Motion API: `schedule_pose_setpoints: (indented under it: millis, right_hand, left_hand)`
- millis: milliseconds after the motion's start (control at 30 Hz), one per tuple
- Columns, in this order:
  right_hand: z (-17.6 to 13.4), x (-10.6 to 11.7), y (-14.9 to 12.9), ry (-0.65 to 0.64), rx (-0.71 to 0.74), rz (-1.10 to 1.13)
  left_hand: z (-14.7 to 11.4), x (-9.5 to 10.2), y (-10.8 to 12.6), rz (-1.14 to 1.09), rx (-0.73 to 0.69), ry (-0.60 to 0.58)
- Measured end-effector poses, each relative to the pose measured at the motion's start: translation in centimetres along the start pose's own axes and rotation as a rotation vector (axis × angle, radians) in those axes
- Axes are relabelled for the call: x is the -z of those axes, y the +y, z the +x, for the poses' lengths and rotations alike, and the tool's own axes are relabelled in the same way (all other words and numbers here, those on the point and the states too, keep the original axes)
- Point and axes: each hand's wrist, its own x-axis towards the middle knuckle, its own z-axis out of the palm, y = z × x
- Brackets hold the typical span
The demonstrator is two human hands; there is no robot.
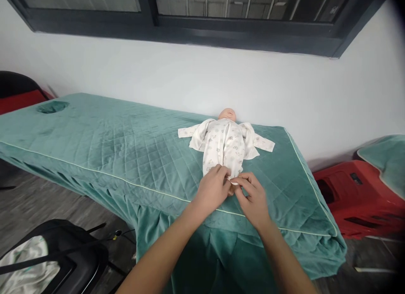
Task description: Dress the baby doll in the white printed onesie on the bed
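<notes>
We pinch the bottom hem of the baby suit [224, 152] with both left hand [212, 188] and right hand [253, 198], each grip clenched on the cloth, while the doll [227, 114] lies face-up near the bed's [126, 159] right end so the fastening sits close to us.

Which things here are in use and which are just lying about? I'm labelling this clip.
In use:
left hand and right hand, pinching the bottom hem of the romper
baby doll in a white printed romper
green quilted bed under it

Lying about:
red plastic stool
black bag on the floor
</notes>
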Motion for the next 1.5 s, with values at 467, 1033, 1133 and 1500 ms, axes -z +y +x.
schedule_pose_setpoints:
  millis: [467, 1033, 1133, 1500]
  right_hand:
    - [-2.5, -1.8, 3.0, 0.026, -0.189, -0.194]
    - [-5.6, -1.9, 2.6, 0.012, -0.095, -0.177]
    - [-5.8, -2.2, 2.6, -0.011, -0.077, -0.259]
    - [-1.7, -4.8, -0.5, -0.219, 0.087, -0.411]
  left_hand:
    - [-3.0, -1.0, -1.7, 0.162, -0.195, 0.137]
    - [-6.8, -2.8, -3.5, 0.044, -0.251, 0.379]
    - [-8.0, -2.7, -4.8, 0.003, -0.182, 0.435]
    - [-7.5, -3.0, -6.9, -0.065, 0.015, 0.408]
